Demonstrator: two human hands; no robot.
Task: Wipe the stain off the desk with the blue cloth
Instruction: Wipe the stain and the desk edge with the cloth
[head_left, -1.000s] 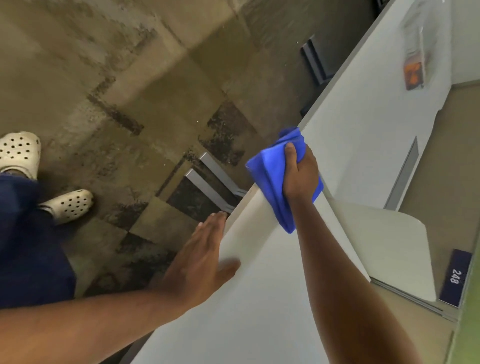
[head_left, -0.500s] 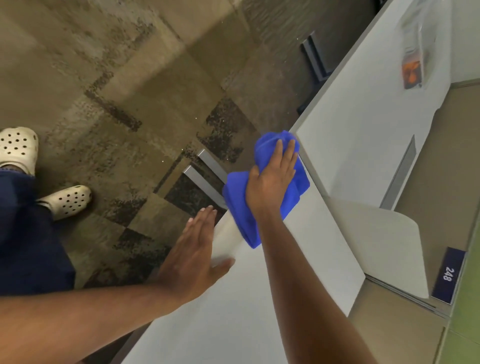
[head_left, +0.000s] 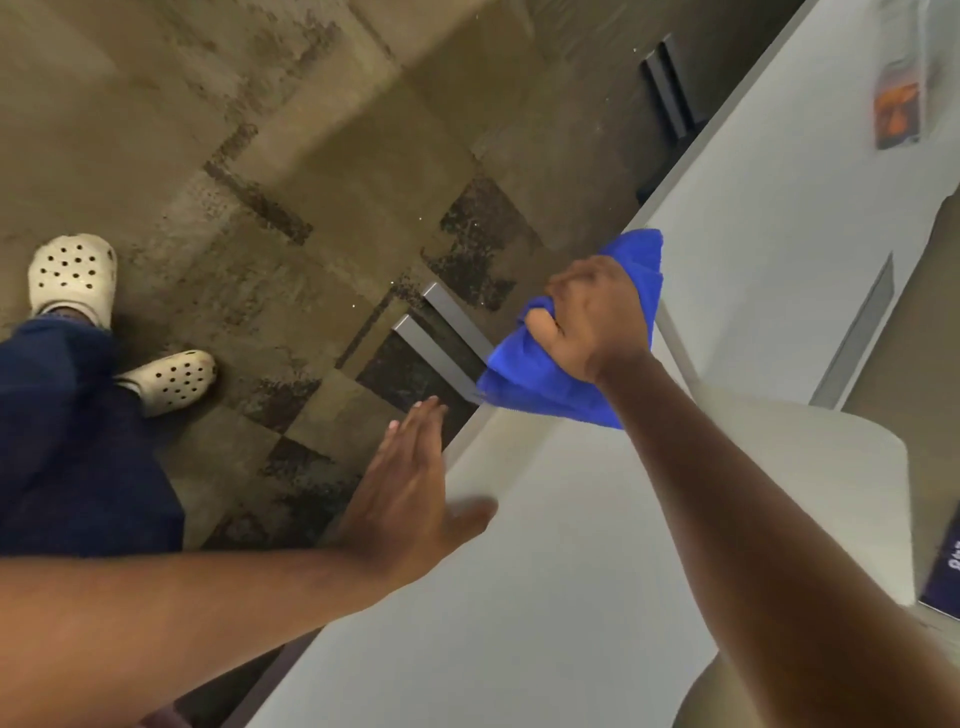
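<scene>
A bunched blue cloth (head_left: 540, 379) lies pressed on the white desk (head_left: 545, 597) at its left edge, near the seam between two desk panels. My right hand (head_left: 597, 322) is shut on the cloth, fingers curled over its top. My left hand (head_left: 410, 493) lies flat and open on the same desk edge, nearer to me, fingers pointing away and thumb on the desktop. No stain shows on the desk surface; whatever is under the cloth is hidden.
A clear packet with an orange item (head_left: 896, 111) lies on the far desk panel. A grey slot (head_left: 857, 338) runs along the desk's right side. Grey metal desk legs (head_left: 436, 338) stand below the edge. My white clogs (head_left: 72, 275) stand on patterned carpet at left.
My right hand went from flat on the cloth to a fist around it and shifted right along the desk edge. My left hand stayed flat in place.
</scene>
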